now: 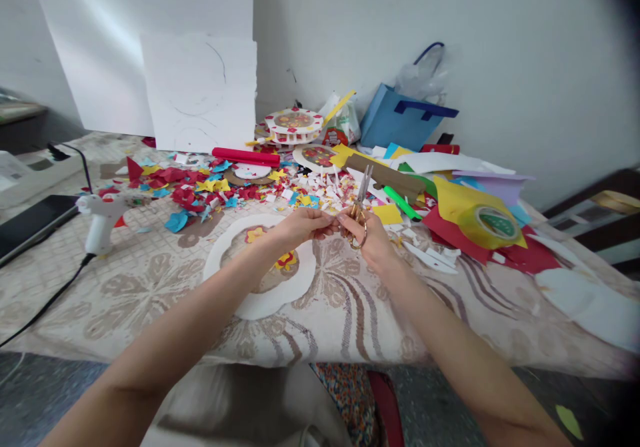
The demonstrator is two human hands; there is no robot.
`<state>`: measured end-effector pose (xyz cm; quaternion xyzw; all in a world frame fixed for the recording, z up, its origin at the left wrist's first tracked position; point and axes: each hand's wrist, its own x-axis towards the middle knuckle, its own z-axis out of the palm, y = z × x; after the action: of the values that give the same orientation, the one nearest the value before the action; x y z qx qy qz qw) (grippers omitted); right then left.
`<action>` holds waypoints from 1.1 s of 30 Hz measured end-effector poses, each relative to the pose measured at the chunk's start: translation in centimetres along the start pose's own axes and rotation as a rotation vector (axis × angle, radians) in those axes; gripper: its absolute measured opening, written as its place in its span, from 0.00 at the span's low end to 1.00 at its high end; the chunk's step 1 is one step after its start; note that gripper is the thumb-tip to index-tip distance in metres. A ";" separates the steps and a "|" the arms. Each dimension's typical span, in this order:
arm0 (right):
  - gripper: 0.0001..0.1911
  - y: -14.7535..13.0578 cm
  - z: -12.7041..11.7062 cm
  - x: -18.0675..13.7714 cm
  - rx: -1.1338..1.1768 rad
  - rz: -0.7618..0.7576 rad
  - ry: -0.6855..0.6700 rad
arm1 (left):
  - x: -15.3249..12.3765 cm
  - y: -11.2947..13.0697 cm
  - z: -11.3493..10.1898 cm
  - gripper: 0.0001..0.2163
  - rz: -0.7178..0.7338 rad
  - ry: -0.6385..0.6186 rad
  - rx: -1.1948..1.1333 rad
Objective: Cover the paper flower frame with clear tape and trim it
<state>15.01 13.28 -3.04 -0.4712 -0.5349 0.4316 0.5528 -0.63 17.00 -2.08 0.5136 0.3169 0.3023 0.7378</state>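
My right hand (367, 237) grips a pair of scissors (361, 200) by gold handles, blades pointing up and slightly apart. My left hand (300, 225) is pinched closed just left of the scissors, holding something small that I cannot make out. Both hands hover over a white scalloped foam ring (300, 285) with red and yellow flower cut-outs stuck on it. Behind the hands lies a heap of paper scraps (220, 190) in red, yellow, blue and white.
A white glue gun (100, 217) with a black cord stands at left. A red roll (246, 157), decorated round pieces (294, 123), a blue bag (400, 121), a green marker (401, 201), a tape roll (493, 220) and coloured sheets crowd the back and right. White boards lean on the wall.
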 end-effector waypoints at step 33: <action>0.12 0.7 -0.9 0.1 -0.303 -0.167 -0.015 | 0.2 -0.2 -0.7 0.04 -0.067 0.048 -0.098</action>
<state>15.94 13.42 -3.70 -0.5000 -0.6351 0.3021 0.5054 -1.01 17.45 -2.49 0.4585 0.3367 0.3048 0.7639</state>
